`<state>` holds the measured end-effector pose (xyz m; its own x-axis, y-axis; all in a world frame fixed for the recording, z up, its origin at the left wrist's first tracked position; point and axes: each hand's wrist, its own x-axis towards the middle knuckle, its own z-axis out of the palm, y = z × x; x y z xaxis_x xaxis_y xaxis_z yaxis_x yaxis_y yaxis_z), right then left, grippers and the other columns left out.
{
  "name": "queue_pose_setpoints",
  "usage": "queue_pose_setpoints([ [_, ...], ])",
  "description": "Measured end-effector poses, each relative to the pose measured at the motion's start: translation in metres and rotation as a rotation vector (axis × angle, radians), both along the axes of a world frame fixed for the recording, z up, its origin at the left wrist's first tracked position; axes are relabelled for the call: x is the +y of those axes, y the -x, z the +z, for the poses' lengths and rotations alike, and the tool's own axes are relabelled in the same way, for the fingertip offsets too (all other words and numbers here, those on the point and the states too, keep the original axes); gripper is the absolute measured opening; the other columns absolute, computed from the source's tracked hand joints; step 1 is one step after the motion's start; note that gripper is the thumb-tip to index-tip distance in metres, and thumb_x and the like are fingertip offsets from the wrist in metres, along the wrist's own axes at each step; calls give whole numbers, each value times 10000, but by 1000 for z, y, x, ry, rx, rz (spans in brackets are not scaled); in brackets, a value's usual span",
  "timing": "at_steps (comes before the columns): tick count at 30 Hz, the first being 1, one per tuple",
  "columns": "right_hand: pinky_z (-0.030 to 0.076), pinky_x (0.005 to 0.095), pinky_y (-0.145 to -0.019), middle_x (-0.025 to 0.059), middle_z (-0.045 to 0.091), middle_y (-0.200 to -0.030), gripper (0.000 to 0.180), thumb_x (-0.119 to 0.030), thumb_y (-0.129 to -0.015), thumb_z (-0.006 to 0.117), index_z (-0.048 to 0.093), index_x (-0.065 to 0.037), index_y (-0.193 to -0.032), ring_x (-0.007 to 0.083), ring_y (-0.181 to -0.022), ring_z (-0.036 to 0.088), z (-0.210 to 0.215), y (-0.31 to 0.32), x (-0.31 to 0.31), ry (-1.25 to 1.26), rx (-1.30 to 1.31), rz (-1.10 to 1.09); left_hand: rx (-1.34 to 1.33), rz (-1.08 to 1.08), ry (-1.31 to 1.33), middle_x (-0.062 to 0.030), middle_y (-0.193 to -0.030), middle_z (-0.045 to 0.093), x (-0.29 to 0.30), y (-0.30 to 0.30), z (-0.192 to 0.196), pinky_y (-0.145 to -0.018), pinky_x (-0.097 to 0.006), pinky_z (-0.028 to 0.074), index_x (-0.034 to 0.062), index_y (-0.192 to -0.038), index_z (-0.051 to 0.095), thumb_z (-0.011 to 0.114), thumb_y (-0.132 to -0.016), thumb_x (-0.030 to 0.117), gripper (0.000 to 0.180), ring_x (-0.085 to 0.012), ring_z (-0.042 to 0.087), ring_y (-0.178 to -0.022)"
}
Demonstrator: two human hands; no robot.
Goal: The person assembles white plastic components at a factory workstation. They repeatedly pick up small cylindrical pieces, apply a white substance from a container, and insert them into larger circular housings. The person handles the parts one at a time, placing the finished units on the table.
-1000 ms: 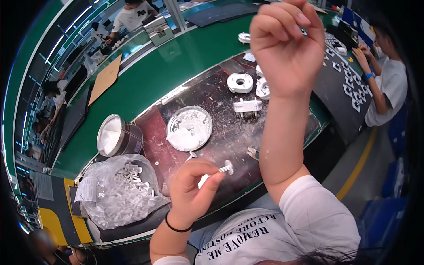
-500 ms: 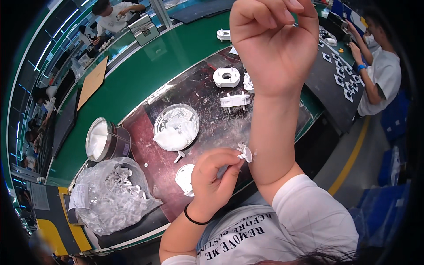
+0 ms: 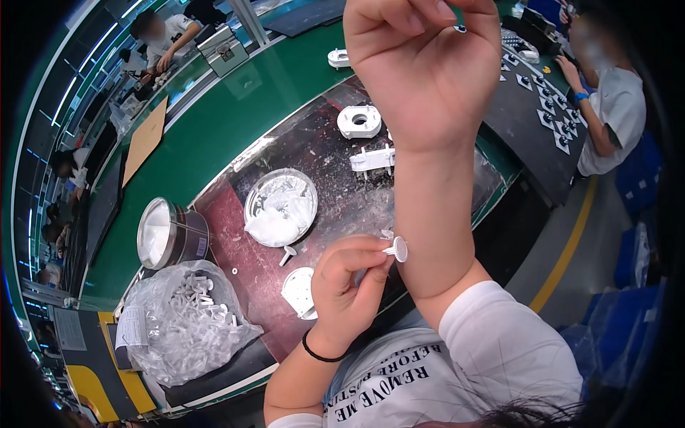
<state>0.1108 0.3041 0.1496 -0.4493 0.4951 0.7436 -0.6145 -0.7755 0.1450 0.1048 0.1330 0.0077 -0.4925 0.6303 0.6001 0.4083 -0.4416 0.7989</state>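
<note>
My left hand (image 3: 346,285) is closed in a pinch on a white round-headed plastic pin (image 3: 399,249), its flat head facing right beside my right forearm. My right hand (image 3: 428,71) is raised at the top, palm showing and fingers curled in. The frame's upper edge cuts off its fingertips, so what they hold is hidden. A white perforated plate (image 3: 297,291) lies partly behind my left hand. Beyond it are a similar loose pin (image 3: 287,255) and a round dish (image 3: 311,194) with white paste on clear film. A clear bag (image 3: 214,349) of several white pins stands left.
An open tin (image 3: 189,239) with white contents stands behind the bag. White oval housings (image 3: 349,123) and a pegged white frame (image 3: 372,161) sit further back on the worn board (image 3: 235,235). A co-worker (image 3: 617,107) at right sits by a dark mat with several small parts.
The view has shifted slightly, and my right hand sits a little further left and higher in it. My left hand keeps the same pinch on the pin.
</note>
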Motion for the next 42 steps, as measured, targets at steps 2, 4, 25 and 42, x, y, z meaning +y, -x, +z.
queue_pose_setpoints([
  [2, 346, 258, -555, 5, 580, -647, 255, -213, -940, 454, 645, -51, -891, 110, -571, 483, 0, 1, 3, 2, 9, 21, 32, 15, 22, -113, -916, 649, 0, 1, 0, -706, -295, 500, 38, -872, 584, 680, -757, -60, 179, -219, 626, -826],
  [4, 346, 257, -555, 5, 580, -648, 259, -213, -941, 451, 644, -48, -893, 111, -570, 482, 2, -1, 0, 32, 13, 56, 38, 24, 55, -111, -911, 651, -1, 2, 0, -715, -299, 499, 38, -886, 596, 682, -756, -51, 180, -224, 627, -834],
  [25, 336, 259, -558, 12, 587, -673, 269, -211, -942, 443, 645, -36, -914, 113, -582, 472, -1, -1, 3, -15, 9, -65, 469, 153, 58, -98, -945, 657, 1, 8, 10, -753, -350, 504, 34, -928, 621, 656, -650, -108, 314, -286, 624, -880],
  [42, 320, 250, -550, 5, 566, -659, 239, -194, -934, 454, 631, -37, -904, 101, -564, 457, 1, -8, 8, 39, 40, -27, 624, 172, 64, -103, -972, 649, 0, 8, 6, -722, -345, 504, 20, -967, 620, 659, -625, -103, 365, -278, 610, -865],
])
